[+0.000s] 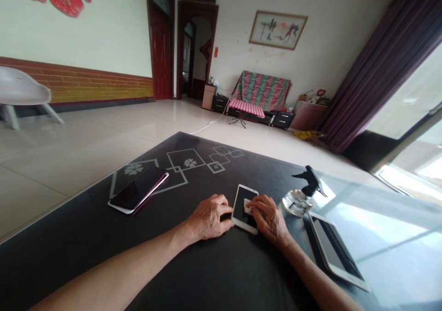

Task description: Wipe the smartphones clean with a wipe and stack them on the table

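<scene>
A white-framed phone (243, 196) lies flat on the black glass table (193, 274), screen up. My left hand (209, 219) rests against its left edge with the fingers curled, steadying it. My right hand (269, 218) presses a small white wipe (247, 206) onto the phone's screen with pinched fingers. A clear spray bottle (297, 199) with a black trigger head stands just right of my right hand.
A dark phone with a pink edge (138, 190) lies at the table's left. A white tablet (335, 250) lies at the right, near the table's front edge. Beyond the table are a tiled floor, a white chair (20, 92) and a covered sofa (263, 93).
</scene>
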Tool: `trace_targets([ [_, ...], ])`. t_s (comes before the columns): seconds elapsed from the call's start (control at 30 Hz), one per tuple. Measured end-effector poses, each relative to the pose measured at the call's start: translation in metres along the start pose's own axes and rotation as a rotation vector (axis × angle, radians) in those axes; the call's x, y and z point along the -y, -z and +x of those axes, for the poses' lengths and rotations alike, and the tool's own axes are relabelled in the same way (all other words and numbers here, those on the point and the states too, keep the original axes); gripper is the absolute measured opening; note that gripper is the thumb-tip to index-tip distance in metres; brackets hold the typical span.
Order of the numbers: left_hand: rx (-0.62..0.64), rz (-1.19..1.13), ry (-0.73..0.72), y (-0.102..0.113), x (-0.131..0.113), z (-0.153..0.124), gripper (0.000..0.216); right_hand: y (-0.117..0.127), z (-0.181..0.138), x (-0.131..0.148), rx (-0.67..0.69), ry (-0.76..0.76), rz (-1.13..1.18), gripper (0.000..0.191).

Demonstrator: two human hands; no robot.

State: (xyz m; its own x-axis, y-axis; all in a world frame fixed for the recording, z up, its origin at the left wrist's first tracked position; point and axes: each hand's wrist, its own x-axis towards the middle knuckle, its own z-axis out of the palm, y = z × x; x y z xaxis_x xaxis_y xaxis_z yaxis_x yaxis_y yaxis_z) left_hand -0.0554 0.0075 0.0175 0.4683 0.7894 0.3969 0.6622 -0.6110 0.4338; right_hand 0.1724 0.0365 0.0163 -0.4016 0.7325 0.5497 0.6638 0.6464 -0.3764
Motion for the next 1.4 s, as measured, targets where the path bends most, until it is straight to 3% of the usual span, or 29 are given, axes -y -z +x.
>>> trace_targets([
  [0.37, -0.031, 0.089, 0.016, -0.002, -0.006, 0.000, 0.033, -0.005, 0.002, -0.003, -0.040, -0.001, -0.029, 0.026],
  [1.13, -0.035, 0.155, 0.003, -0.006, -0.009, 0.002, 0.030, -0.006, 0.000, -0.001, -0.069, 0.009, -0.062, 0.027],
  [1.4, -0.033, 0.165, 0.001, -0.007, -0.008, 0.002, 0.034, 0.001, -0.013, 0.015, -0.031, 0.036, -0.043, 0.027],
])
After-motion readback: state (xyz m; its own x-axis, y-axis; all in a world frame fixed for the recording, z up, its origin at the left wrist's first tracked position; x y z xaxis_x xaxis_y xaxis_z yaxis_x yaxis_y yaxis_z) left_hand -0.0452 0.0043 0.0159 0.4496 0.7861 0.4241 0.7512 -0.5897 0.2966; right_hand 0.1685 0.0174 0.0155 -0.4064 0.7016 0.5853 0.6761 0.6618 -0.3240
